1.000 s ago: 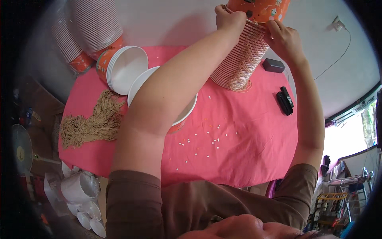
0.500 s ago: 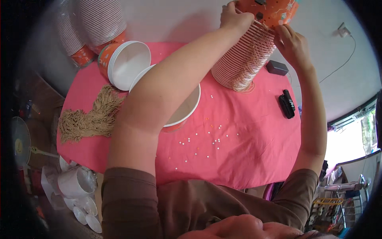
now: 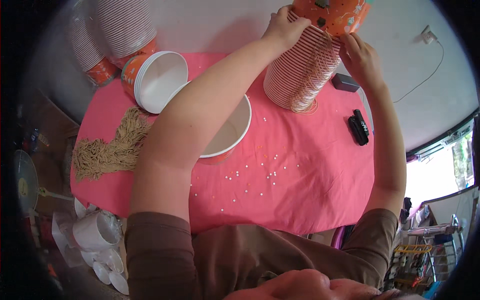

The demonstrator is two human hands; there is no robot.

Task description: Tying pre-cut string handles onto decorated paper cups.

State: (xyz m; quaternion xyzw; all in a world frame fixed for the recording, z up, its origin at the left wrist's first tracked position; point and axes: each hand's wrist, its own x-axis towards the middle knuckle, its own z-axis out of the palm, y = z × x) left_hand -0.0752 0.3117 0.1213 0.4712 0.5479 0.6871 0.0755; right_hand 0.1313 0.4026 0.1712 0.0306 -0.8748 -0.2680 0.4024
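Observation:
At the far right of the table stands a tall stack of nested paper buckets, rims showing as close stripes. The top bucket is orange with printed figures, base up, cut off by the upper edge of the picture. My left hand is closed on the left side of its rim. On the right, my right hand pinches the same rim close to where thin tan cords hang down the stack; whether a cord is between these fingers is hidden. The cords end in loops near the tabletop.
A white-lined bucket stands partly behind my left forearm. Nested buckets lie tipped behind it, beside a bundle of tan cords. Small paper dots are scattered on the pink cloth. A black hand tool and dark box lie right.
The whole view has shifted slightly, with the stack and both hands a little further left in the picture. Both hands keep their hold on the top bucket's rim.

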